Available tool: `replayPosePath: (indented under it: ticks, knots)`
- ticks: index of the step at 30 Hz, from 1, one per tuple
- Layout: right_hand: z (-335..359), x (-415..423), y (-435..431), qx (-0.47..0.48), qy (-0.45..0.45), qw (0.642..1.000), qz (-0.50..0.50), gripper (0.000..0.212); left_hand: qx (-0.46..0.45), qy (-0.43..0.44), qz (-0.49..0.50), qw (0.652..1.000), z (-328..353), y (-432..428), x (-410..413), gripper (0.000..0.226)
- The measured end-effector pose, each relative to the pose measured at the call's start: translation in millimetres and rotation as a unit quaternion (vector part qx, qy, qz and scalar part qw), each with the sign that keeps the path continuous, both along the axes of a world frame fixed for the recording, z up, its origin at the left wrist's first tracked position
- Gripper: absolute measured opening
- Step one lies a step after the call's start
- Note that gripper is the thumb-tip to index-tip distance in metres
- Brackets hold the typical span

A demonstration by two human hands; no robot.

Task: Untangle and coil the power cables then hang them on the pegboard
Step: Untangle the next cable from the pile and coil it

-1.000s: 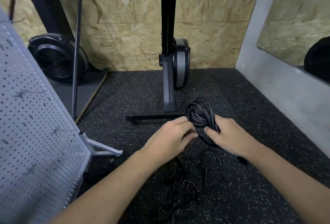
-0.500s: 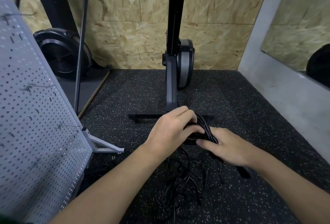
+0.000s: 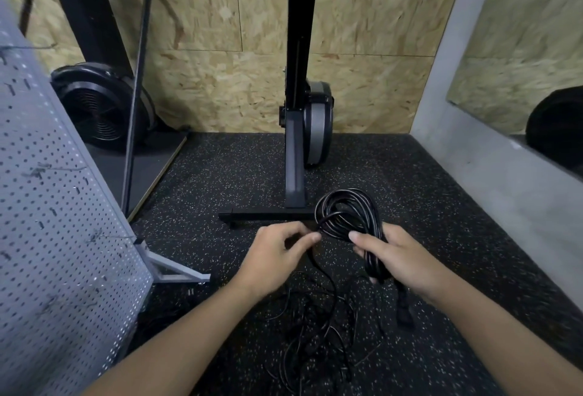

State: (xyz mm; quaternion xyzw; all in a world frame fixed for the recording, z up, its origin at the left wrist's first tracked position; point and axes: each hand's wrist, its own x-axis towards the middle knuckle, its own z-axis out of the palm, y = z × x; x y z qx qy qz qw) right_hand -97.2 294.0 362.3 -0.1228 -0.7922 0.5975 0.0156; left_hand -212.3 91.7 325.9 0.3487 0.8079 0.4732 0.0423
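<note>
Above floor (image 3: 220, 181), coil (image 3: 347, 215) was clamped in right grip (image 3: 402, 258); strand (image 3: 313, 258) was pinched by left grip (image 3: 274, 256), likely for next loop.

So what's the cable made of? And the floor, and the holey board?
The cable looks like black rubber or plastic sheathing, slightly glossy, since its loops catch light. The floor is probably rubber matting, matt black with pale speckles. The board is likely painted metal, smooth grey with neat punched holes, though plastic can't be excluded.
</note>
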Motion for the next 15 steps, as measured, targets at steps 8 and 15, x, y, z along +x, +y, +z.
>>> replayPosePath:
  ticks: [8, 15]
  knots:
    - [-28.9, -3.2, -4.5, 0.122, 0.065, 0.99, 0.02, 0.031, 0.144, -0.139, 0.084, 0.976, 15.9, 17.7, 5.9, 0.022]
    - [-32.2, -7.6, -10.0, -0.009, 0.049, 0.999, 0.007, 0.014, 0.228, -0.219, 0.082, 0.945, 19.0, 29.4, 7.3, 0.028]
